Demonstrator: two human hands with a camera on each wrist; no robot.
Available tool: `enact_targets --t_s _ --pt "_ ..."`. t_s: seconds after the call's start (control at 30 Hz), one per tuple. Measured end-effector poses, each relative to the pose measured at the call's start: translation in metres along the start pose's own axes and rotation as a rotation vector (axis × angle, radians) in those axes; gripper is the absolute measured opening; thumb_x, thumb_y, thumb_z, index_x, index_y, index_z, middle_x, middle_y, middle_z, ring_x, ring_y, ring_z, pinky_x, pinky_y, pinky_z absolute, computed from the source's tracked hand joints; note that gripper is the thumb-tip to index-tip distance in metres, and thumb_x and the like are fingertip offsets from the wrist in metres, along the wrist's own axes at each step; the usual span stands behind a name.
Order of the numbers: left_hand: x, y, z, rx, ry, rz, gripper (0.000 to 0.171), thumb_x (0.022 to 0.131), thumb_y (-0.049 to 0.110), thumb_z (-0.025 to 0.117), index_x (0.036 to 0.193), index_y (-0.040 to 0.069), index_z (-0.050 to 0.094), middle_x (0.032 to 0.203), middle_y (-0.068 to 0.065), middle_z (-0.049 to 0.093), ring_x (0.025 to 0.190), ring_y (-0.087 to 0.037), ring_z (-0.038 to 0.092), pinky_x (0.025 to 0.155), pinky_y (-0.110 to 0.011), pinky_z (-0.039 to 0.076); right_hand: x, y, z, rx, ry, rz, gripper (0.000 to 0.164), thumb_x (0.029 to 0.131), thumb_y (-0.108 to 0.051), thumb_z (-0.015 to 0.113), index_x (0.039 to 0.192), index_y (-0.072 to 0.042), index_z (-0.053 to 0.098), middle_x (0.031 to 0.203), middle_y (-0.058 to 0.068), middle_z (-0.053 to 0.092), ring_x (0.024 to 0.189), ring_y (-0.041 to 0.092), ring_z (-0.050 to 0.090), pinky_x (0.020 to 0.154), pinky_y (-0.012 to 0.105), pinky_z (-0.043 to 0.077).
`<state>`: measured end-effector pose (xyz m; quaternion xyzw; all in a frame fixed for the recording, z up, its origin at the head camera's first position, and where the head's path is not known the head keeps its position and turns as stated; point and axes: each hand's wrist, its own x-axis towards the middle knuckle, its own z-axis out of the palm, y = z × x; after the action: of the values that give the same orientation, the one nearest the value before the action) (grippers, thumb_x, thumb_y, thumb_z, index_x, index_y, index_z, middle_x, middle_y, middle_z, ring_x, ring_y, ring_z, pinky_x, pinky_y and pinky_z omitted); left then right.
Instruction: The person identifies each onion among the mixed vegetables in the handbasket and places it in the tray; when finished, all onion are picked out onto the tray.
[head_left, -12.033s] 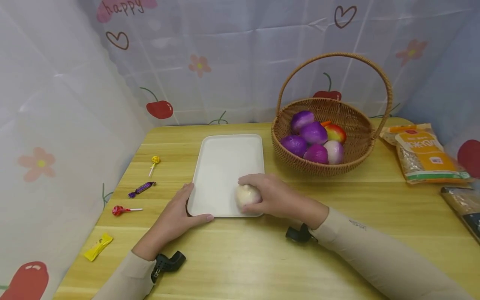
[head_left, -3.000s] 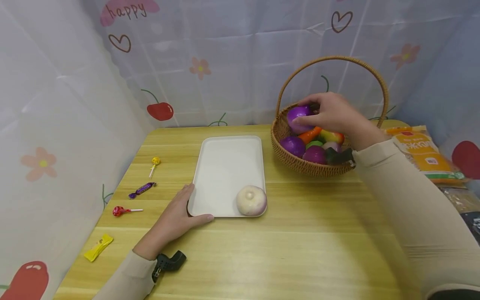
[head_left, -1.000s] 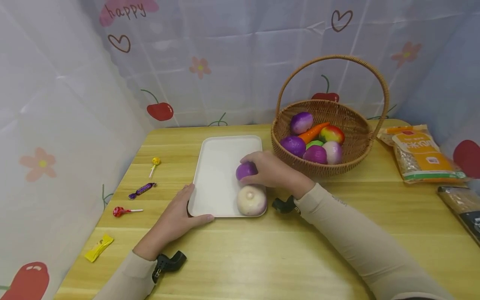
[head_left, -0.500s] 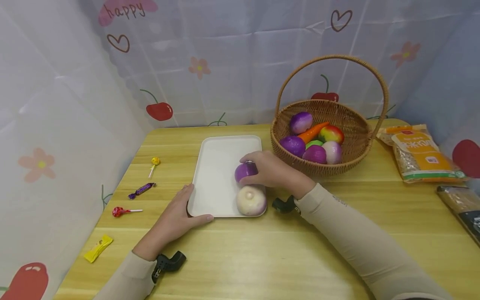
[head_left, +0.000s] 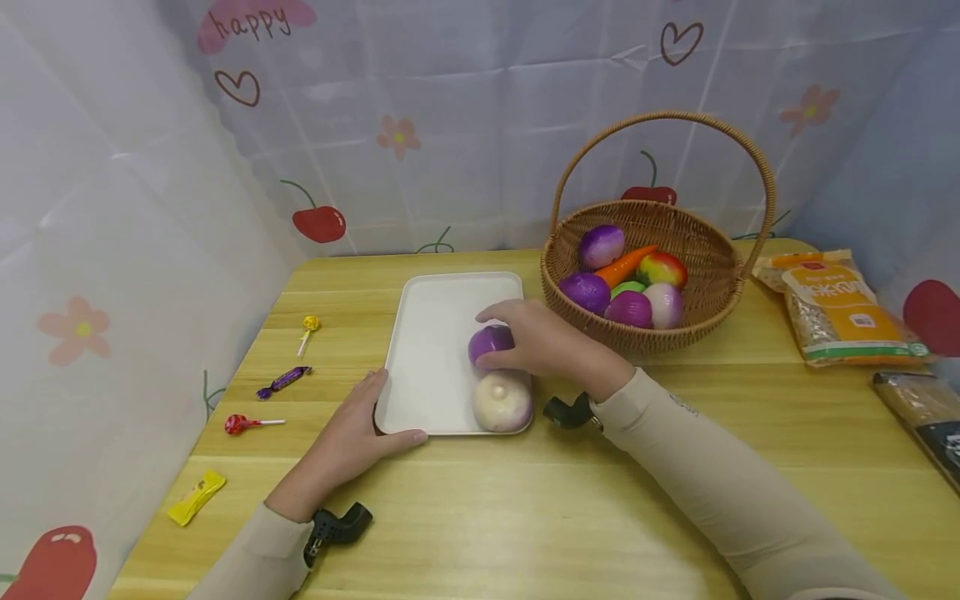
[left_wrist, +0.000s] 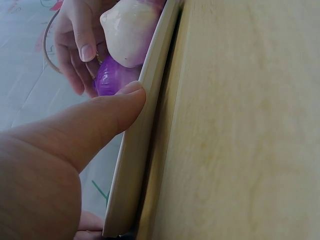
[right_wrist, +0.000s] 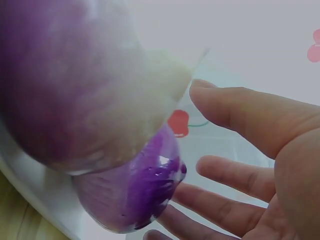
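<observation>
On the white tray [head_left: 438, 325], a round white-and-purple turnip-like vegetable [head_left: 501, 404] sits in the near right corner. Just behind it lies a ridged purple onion [head_left: 489, 343]. My right hand [head_left: 536, 342] is at the onion's right side, thumb in front and fingers behind. The right wrist view shows these fingers spread loosely, the thumb standing off the onion [right_wrist: 145, 192]. My left hand [head_left: 341, 437] holds the tray's near left corner, fingers along the left edge and thumb on the front rim. In the left wrist view, that thumb [left_wrist: 105, 115] rests against the tray wall [left_wrist: 131, 170].
A wicker basket [head_left: 716, 308] with purple onions, a carrot and other produce stands behind right. Grain bags [head_left: 847, 308] lie at the right. Along the left are a yellow lollipop [head_left: 310, 323], purple-wrapped candy [head_left: 285, 381], red lollipop [head_left: 236, 424] and yellow-wrapped candy [head_left: 197, 497].
My right hand set the turnip-like vegetable in the tray, then brought the purple onion from the basket to behind it. Its fingers have since loosened slightly. My left hand has stayed at the corner.
</observation>
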<state>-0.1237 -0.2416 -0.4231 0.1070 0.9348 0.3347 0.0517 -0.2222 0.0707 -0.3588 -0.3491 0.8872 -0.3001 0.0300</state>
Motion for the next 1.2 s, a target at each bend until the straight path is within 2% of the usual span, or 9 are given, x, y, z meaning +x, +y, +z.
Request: enact_targets --t_s 0.27,0.57,0.73,0.87,1.2 --pt "-0.001 0.0 0.0 0.004 0.001 0.0 0.122 0.084 0.062 0.083 0.165 -0.004 0.021 0.169 -0.026 0.021 0.156 -0.042 0.013 0.122 -0.061 0.018 -0.003 -0.006 -0.003 0.031 -0.004 0.013 0.06 0.091 -0.034 0.087 0.138 -0.003 0.067 0.136 0.013 0.067 0.125 0.025 0.061 0.111 0.042 0.046" --pt "-0.001 -0.002 0.0 0.0 0.002 0.007 0.123 0.084 0.062 0.084 0.166 -0.004 0.02 0.17 -0.025 0.021 0.157 -0.041 0.012 0.122 -0.061 0.017 -0.003 -0.013 -0.01 0.043 0.014 0.018 0.057 0.092 -0.033 0.086 0.138 -0.005 0.068 0.137 0.011 0.067 0.129 0.03 0.06 0.112 0.045 0.045" --pt "0.0 -0.002 0.0 -0.005 0.002 0.011 0.122 0.083 0.061 0.085 0.166 -0.003 0.021 0.17 -0.024 0.021 0.157 -0.04 0.012 0.123 -0.06 0.017 0.001 -0.017 -0.017 0.013 0.035 -0.024 0.055 0.092 -0.031 0.086 0.136 -0.003 0.069 0.133 0.013 0.069 0.124 0.033 0.062 0.108 0.045 0.048" --pt "0.0 -0.003 0.002 -0.002 0.0 0.014 0.123 0.083 0.061 0.085 0.166 -0.003 0.021 0.17 -0.024 0.021 0.157 -0.04 0.012 0.123 -0.06 0.017 0.003 -0.019 -0.026 -0.025 0.056 -0.039 0.054 0.092 -0.033 0.086 0.135 -0.003 0.07 0.131 0.01 0.07 0.12 0.032 0.064 0.105 0.044 0.05" --pt "0.0 0.0 0.0 -0.003 0.004 0.014 0.123 0.084 0.062 0.084 0.165 -0.004 0.02 0.169 -0.026 0.021 0.157 -0.042 0.012 0.123 -0.061 0.017 0.002 -0.014 -0.058 -0.039 0.146 0.025 0.052 0.094 -0.036 0.082 0.136 -0.007 0.071 0.131 0.009 0.071 0.118 0.033 0.065 0.101 0.049 0.053"
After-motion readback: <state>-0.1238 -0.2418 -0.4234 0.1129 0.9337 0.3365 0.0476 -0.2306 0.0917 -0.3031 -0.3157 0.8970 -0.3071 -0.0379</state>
